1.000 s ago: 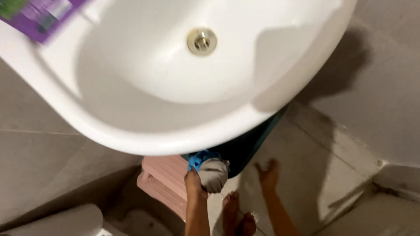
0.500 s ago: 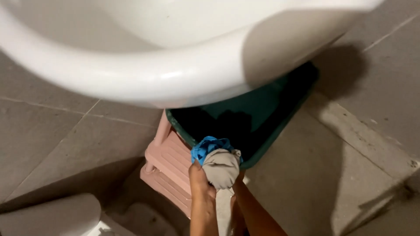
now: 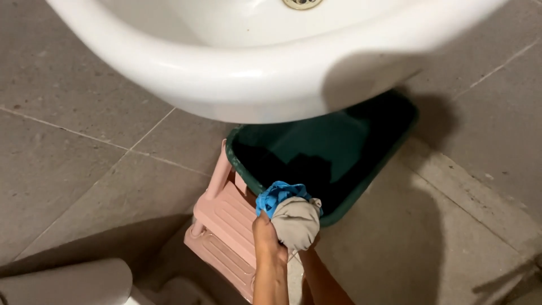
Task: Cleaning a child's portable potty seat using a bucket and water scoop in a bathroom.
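A bundled grey-and-blue cloth [image 3: 292,217] is gripped by the left hand [image 3: 265,236], the right hand hidden beneath, with the green basin [image 3: 361,141] lying toward one o'clock.

no packages, labels, signs or screens in view

- The left hand [image 3: 265,236] is raised at the near middle of the view, its fingers curled closed around the left side of a bundled cloth [image 3: 294,221].
- The left forearm runs straight down to the near edge, bare.
- The right hand is hidden beneath the bundle; its grip cannot be told.
- The right forearm slants from the near edge up and left, close beside the left wrist.
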